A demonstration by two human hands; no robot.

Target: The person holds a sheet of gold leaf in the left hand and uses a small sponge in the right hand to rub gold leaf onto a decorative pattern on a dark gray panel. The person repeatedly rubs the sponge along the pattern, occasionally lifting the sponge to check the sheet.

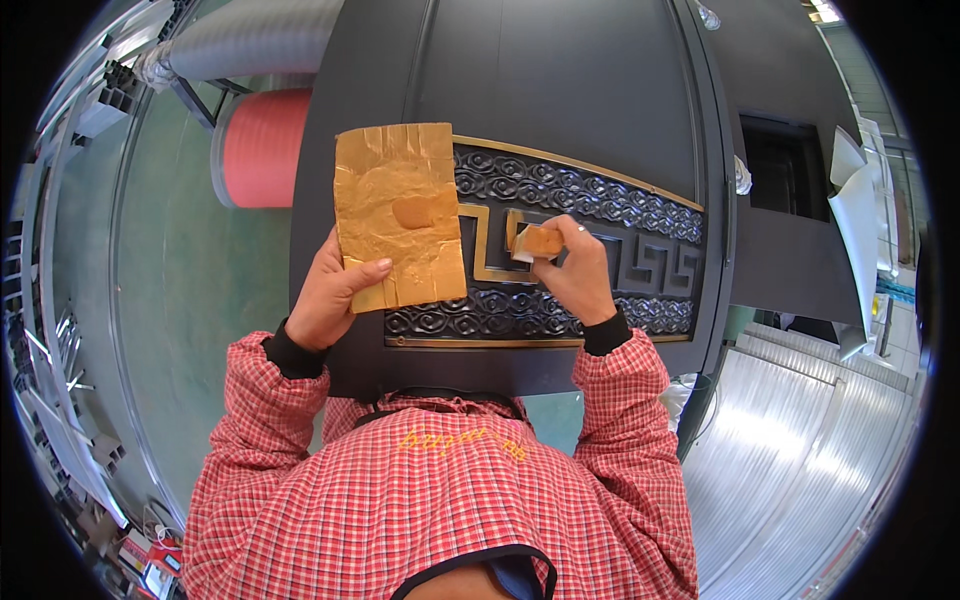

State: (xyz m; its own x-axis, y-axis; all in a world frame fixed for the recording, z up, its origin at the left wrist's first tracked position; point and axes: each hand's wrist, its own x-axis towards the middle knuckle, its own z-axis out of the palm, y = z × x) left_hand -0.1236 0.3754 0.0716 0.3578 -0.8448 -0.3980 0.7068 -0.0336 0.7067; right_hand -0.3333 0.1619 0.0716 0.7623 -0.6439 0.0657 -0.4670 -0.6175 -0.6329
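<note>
My left hand (322, 290) grips a gold-smeared, creased cardboard sheet (400, 262) by its lower left edge, thumb on top. A small puddle of gold-brown paint (422, 211) lies on that sheet. Between the thumb and fingers of my right hand (583, 278) is a small sponge block (537, 242), gold-orange on top and pale below. It is over the raised key pattern (481, 245) of a dark grey door (550, 60), apparently touching it. The pattern's left part is gold; its right part is dark grey. Black scroll bands (590, 190) with gold borders run above and below.
Beyond the door's left edge, a pink roll (265, 150) and a silver-wrapped roll (250, 45) sit above the green floor (190, 300). At right are ribbed metallic panels (790, 430), a dark panel with a rectangular opening (780, 165) and a hanging white sheet (850, 230).
</note>
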